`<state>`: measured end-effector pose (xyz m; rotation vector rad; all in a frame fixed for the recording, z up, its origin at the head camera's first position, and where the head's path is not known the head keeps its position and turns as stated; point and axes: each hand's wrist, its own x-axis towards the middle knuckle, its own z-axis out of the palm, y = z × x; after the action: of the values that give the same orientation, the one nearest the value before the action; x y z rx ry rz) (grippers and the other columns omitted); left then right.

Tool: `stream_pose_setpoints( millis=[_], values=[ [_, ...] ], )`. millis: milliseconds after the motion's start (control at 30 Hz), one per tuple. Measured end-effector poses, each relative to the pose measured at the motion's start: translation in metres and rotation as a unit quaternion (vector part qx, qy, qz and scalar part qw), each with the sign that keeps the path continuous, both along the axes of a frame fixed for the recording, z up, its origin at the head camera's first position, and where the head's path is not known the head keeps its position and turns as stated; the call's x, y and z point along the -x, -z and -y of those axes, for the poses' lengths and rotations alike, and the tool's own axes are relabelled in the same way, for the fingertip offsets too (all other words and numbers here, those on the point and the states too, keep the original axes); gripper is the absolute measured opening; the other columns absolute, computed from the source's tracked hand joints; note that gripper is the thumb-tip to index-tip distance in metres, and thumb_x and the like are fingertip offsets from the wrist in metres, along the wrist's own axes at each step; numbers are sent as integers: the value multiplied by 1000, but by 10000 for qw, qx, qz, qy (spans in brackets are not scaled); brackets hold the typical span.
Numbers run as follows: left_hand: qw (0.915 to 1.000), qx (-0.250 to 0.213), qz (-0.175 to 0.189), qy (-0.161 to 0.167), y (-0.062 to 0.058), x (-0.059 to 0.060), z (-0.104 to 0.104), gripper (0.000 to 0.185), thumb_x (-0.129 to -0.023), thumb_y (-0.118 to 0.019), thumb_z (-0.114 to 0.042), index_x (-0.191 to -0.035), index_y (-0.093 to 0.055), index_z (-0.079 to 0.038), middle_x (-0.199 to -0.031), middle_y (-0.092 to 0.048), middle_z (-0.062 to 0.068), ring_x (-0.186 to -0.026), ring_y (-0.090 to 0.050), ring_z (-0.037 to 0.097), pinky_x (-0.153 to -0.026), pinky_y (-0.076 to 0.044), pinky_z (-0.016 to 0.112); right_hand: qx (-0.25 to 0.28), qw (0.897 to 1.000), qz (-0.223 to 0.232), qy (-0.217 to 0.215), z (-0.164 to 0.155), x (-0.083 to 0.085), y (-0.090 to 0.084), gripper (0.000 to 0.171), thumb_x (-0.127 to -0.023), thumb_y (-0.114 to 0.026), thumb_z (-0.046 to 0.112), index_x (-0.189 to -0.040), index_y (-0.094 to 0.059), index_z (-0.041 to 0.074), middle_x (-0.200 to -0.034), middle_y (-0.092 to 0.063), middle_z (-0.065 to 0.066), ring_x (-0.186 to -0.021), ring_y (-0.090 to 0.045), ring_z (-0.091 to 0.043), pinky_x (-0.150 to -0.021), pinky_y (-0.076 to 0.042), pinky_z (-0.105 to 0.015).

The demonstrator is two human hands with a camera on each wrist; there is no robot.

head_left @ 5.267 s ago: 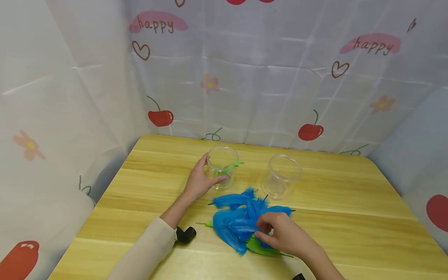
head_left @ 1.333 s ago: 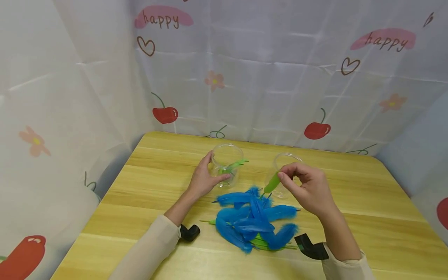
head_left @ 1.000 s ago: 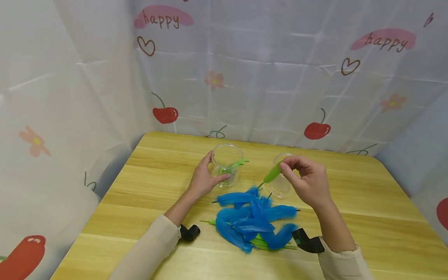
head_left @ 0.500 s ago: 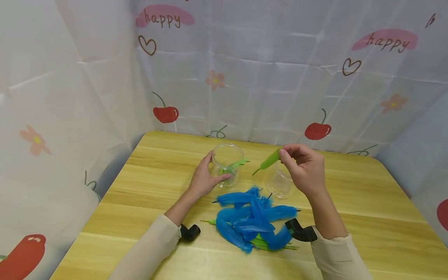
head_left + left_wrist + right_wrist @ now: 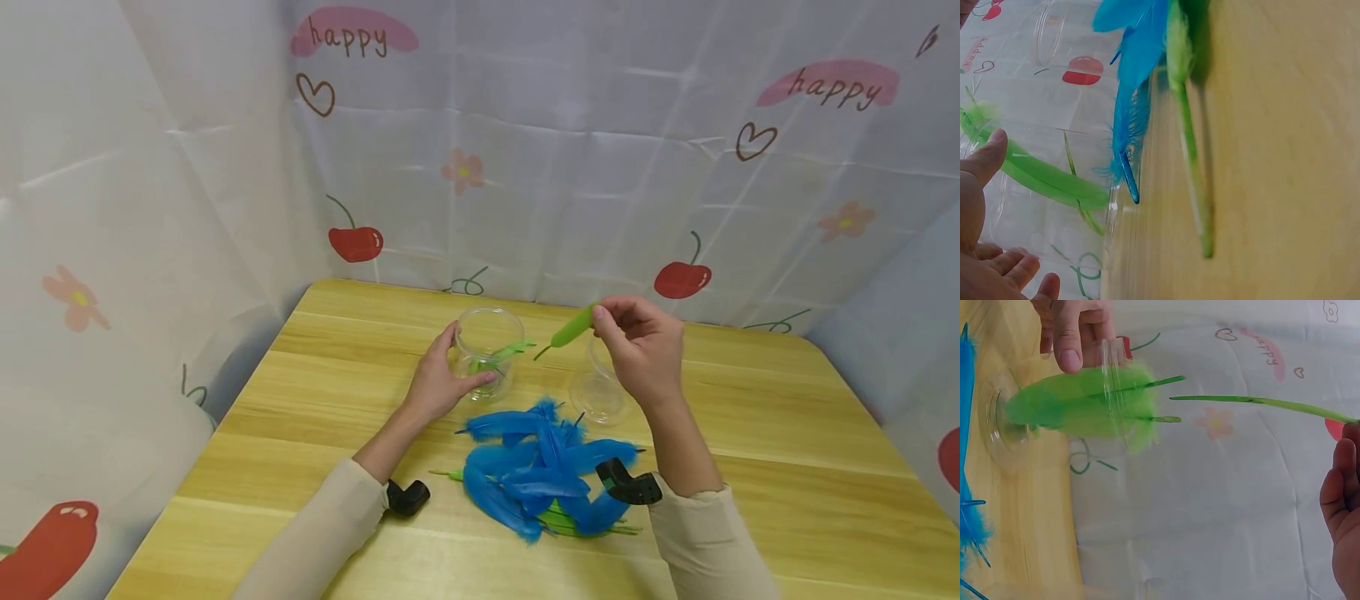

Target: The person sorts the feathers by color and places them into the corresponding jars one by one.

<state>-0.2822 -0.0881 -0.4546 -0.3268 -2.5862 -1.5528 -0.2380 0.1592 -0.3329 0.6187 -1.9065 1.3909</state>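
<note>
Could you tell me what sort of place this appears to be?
Probably a small curtained-off craft or recording booth: a wooden table enclosed by printed cloth walls, with loose feathers and clear jars.

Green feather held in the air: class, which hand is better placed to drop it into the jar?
Right. The right hand pinches the green feather, quill toward the jar; the left hand grips that jar.
</note>
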Motion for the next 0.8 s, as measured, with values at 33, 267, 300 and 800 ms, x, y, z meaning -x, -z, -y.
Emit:
stream_pose_setpoints(
  millis=[33,267,300,800],
  values=[
    [10000,-9,-14,6,0,0,0,102,-78,-85,-40,-156,-27,-9,-153,-38,14,-141,-35,33,-111,-31,56,11,10000,15,38,1,1,0,4,-88,-63,-11,-87,-67,-12,-75,-64,12,-65,-60,-3,-60,-49,-15],
    [9999,-76,-57,36,-1,0,1,101,-78,-85,-38,-155,-28,-9,-151,-41,14,-139,-38,33,-111,-31,55,231,9997,43,63,9,7,-2,5,-89,-63,-10,-88,-66,-14,-74,-64,13,-65,-61,-3,-60,-50,-15],
    [10000,-77,-45,32,-1,0,1,101,-78,-85,-37,-155,-28,-9,-151,-41,14,-139,-38,33,-111,-32,55,266,9996,37,22,10,8,-2,5,-89,-63,-10,-88,-66,-14,-74,-64,13,-65,-61,-3,-61,-50,-15],
    [9998,-113,-114,79,-1,1,1,98,-78,-85,-36,-155,-30,-8,-149,-43,17,-136,-41,33,-109,-35,54,433,9983,213,333,22,23,9,11,-92,-64,-4,-88,-66,-14,-73,-62,15,-64,-58,-3,-59,-48,-16]
  ],
)
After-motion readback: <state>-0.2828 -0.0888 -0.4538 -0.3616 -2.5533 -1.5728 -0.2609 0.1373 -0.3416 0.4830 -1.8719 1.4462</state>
